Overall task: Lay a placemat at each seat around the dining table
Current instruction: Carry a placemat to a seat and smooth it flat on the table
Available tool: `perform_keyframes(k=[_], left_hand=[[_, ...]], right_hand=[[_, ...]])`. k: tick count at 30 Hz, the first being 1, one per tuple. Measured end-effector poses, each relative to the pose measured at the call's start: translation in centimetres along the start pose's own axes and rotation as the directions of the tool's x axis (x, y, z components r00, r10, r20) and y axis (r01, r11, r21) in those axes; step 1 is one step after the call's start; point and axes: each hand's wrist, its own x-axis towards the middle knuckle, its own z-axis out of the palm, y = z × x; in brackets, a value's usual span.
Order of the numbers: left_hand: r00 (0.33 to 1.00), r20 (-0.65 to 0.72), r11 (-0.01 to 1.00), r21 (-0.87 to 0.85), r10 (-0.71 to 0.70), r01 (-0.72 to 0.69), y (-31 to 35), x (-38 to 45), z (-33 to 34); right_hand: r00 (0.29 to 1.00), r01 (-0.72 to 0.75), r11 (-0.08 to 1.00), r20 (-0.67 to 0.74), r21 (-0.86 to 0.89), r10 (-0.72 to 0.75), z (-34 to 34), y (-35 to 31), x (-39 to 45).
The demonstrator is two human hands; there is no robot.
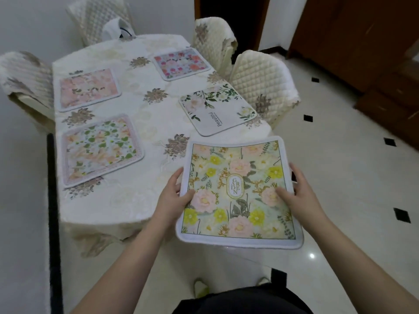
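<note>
I hold a floral "Garden" placemat (238, 189) flat in the air over the near right corner of the dining table (140, 196). My left hand (173, 192) grips its left edge, thumb on top. My right hand (294, 191) grips its right edge the same way. Several placemats lie on the white tablecloth: a green-leaf one (102, 148) near left, a pink one (88, 88) far left, a red-flower one (181, 63) far right, and a white "Beautiful" one (217, 109) on the right.
Quilted cream chairs stand around the table: one at the left (22, 75), one at the far end (99, 17), two on the right (213, 39) (265, 80). A tiled floor (340, 177) and a wooden cabinet (362, 41) lie to the right.
</note>
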Motion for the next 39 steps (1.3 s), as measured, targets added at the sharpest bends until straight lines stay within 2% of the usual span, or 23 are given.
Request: perform_keyframes(k=[5, 10, 16, 21, 24, 32, 39], left_hand=[[0.996, 0.095, 1.0, -0.01, 0.0, 0.001, 3.1, -0.3, 5.7], [0.981, 0.185, 0.997, 0.035, 0.056, -0.064, 7.5, -1.2, 14.2], [0.937, 0.337, 0.99, 0.062, 0.098, -0.126, 10.5, -3.9, 25.8], [0.897, 0.422, 0.975, 0.113, 0.129, -0.194, 11.3, -7.0, 33.3], [0.871, 0.471, 0.957, 0.159, 0.141, -0.241, 12.2, -8.3, 35.8], [0.817, 0.568, 0.948, 0.194, 0.1, -0.251, 14.7, -7.6, 40.8], [0.819, 0.57, 0.963, 0.18, 0.065, -0.202, 15.1, -2.9, 42.5]], right_hand=[[0.993, -0.05, 0.998, -0.104, 0.047, 0.055, -5.9, 2.9, -2.3], [0.972, -0.08, 0.989, -0.208, 0.125, 0.105, -13.6, 7.3, -5.0], [0.932, -0.112, 0.971, -0.316, 0.213, 0.177, -24.4, 12.9, -8.7], [0.898, -0.142, 0.96, -0.378, 0.241, 0.228, -30.9, 16.6, -11.8], [0.877, -0.157, 0.942, -0.397, 0.297, 0.271, -33.2, 18.4, -13.1], [0.849, -0.144, 0.923, -0.434, 0.357, 0.3, -36.0, 21.8, -13.3], [0.857, -0.167, 0.928, -0.417, 0.332, 0.303, -37.3, 21.4, -8.3]])
